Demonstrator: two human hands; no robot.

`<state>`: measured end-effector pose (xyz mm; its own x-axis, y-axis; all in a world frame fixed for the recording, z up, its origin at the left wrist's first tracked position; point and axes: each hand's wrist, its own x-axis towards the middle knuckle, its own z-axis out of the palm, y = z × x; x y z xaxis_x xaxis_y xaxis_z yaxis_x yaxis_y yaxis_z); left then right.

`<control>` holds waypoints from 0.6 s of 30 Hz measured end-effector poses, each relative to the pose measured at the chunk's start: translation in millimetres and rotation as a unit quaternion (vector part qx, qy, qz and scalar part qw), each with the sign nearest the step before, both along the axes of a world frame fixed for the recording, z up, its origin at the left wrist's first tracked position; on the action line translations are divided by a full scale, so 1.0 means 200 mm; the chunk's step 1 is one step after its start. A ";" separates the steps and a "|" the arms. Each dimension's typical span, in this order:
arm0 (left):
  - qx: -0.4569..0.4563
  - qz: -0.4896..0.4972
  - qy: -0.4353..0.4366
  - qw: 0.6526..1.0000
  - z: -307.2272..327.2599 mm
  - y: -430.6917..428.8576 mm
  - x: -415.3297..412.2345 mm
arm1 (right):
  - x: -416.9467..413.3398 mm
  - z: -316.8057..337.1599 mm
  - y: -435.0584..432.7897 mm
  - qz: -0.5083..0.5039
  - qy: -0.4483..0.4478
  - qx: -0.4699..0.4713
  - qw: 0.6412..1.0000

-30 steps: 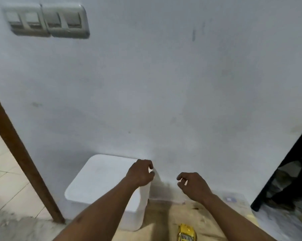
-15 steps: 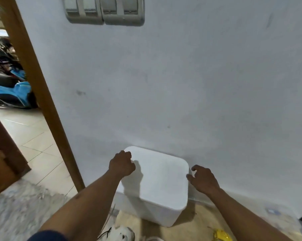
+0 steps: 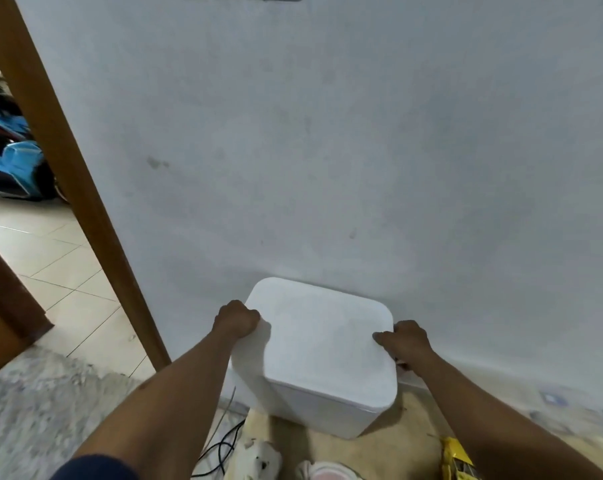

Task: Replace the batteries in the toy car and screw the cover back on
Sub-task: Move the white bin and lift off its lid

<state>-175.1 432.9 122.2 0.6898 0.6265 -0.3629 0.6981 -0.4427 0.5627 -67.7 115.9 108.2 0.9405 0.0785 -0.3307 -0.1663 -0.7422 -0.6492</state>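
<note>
A white lidded box (image 3: pixel 322 344) stands on the floor against the wall. My left hand (image 3: pixel 237 319) grips the lid's left edge with curled fingers. My right hand (image 3: pixel 405 342) grips the lid's right edge, thumb on top. The yellow toy car (image 3: pixel 455 457) lies at the bottom right, partly hidden behind my right forearm. No batteries, screwdriver or cover show.
A wooden door frame (image 3: pixel 68 161) slants down the left, with tiled floor and a blue scooter (image 3: pixel 12 168) beyond. A black cable (image 3: pixel 224 448) and white items (image 3: pixel 258 459) lie near the bottom edge. The grey-white wall (image 3: pixel 362 150) fills the view.
The view swung left and down. Both hands moved from hovering beside the white box onto its lid edges and closed on them.
</note>
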 end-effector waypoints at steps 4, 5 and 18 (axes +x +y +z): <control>-0.031 0.034 -0.022 0.999 0.00 0.02 0.03 | 0.00 0.02 0.01 -0.018 0.017 0.009 1.000; -0.032 0.040 -0.026 0.998 0.01 0.02 0.03 | 0.00 0.03 0.01 -0.022 0.019 0.008 1.000; 0.040 0.040 -0.054 0.997 0.08 -0.03 0.01 | -0.05 0.07 -0.01 -0.048 -0.021 0.000 0.999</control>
<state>-172.3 427.1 137.4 0.6690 0.7047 -0.2364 0.6705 -0.4351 0.6009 -77.1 114.7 123.1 0.9565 -0.0133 -0.2913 -0.2100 -0.7246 -0.6564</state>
